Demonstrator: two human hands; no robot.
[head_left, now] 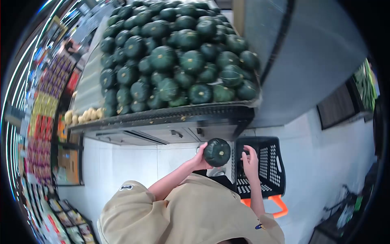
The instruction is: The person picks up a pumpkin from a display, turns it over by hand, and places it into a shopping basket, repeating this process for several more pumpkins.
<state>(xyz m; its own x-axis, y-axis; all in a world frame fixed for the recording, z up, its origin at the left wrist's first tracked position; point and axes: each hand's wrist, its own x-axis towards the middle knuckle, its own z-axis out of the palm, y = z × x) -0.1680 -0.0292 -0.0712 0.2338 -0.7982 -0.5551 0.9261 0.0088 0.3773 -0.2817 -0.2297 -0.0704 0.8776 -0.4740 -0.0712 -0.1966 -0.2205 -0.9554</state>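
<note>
A round dark green kabocha squash rests in my left hand, which grips it from the side and below in front of my body. To the right, my right hand hovers over a black shopping basket with orange handles. Its fingers are loosely bent and apart, with nothing visible in them. Part of the basket's inside is hidden behind this hand and forearm. Beyond my hands, a large heap of similar green squash fills the display stand.
Small pale round produce lies at the stand's left corner. A wide grey column rises to the right of the heap. Shelves of packaged goods line the left side. Green vegetables sit on a dark stand at far right.
</note>
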